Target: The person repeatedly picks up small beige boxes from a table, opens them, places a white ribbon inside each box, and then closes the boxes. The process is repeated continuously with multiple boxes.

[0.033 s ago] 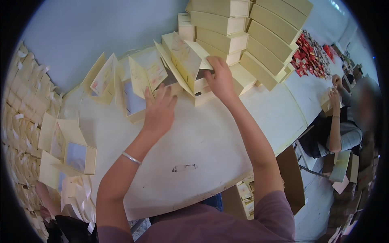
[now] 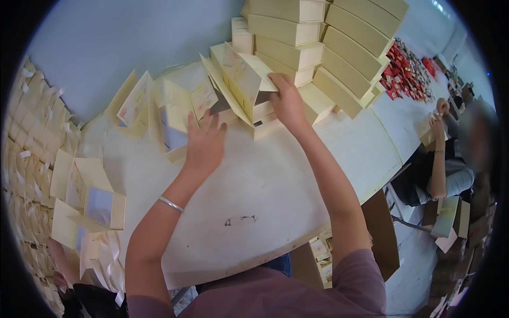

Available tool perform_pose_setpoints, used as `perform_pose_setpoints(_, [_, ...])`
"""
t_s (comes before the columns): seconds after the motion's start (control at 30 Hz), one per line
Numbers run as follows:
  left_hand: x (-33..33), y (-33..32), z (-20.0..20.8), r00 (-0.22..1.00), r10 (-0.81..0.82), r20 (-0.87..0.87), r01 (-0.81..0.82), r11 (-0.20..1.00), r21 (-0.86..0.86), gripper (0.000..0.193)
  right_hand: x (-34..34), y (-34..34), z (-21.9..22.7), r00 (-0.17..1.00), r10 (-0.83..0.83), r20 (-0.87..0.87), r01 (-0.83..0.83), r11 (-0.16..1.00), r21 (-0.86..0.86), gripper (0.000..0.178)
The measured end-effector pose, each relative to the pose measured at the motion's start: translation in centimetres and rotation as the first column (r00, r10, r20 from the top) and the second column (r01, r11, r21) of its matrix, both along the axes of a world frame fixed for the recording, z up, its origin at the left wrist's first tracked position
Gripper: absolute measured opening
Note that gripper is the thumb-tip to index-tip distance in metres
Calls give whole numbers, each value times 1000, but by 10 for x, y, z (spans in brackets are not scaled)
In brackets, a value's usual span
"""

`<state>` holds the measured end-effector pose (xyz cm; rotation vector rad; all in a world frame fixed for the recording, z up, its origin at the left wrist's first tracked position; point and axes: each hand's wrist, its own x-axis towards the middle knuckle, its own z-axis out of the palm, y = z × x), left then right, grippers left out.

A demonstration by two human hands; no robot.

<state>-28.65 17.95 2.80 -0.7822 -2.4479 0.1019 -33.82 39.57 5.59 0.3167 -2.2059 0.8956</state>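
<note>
A row of cream gift boxes with floral-printed flaps stands open along the far side of the table. My right hand [image 2: 289,103] grips the right edge of one open cream box [image 2: 268,126], thumb at its inner side and fingers over a raised flap. To its left, my left hand [image 2: 204,146] has its fingers spread at the front edge of the neighbouring open box [image 2: 177,151], whose flaps stand up and whose inside looks pale lilac. Its fingertips partly cover that box's rim and flap. Another open box [image 2: 130,108] stands farther left.
Closed cream boxes [image 2: 289,29] are stacked high at the back. More open boxes [image 2: 103,204] stand at the table's left edge, beside a pile of ribboned boxes [image 2: 34,143]. Red packets [image 2: 405,74] lie at the far right. A co-worker [image 2: 445,169] sits at right; another person's arm shows lower left.
My left hand has shifted slightly to the left, and the printed flaps beside it have tipped a little left. My right hand has hardly moved.
</note>
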Motion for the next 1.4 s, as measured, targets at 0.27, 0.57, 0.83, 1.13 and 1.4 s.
perform_pose_setpoints(0.27, [-34, -53, -3, 991, 67, 117, -62, 997, -46, 31, 61, 42, 34, 994, -91, 59, 107, 751, -651, 36])
perform_pose_setpoints(0.57, [27, -20, 26, 953, -274, 130, 162, 821, 548, 36, 191, 60, 2, 985, -19, -169, -90, 786, -611, 22])
perform_pose_setpoints(0.83, [53, -18, 24, 921, -345, 179, 265, 895, 359, 35, 201, 70, -7, 991, -128, -28, 39, 492, -870, 24])
perform_pose_setpoints(1.13, [-46, -12, -8, 978, 110, 178, -119, 992, 37, 51, 184, 84, 5, 968, -241, -69, 80, 558, -826, 36])
perform_pose_setpoints(1.4, [-53, -48, -26, 996, 75, 55, -80, 992, 101, 42, 64, 65, -12, 974, -37, 225, 212, 510, -834, 40])
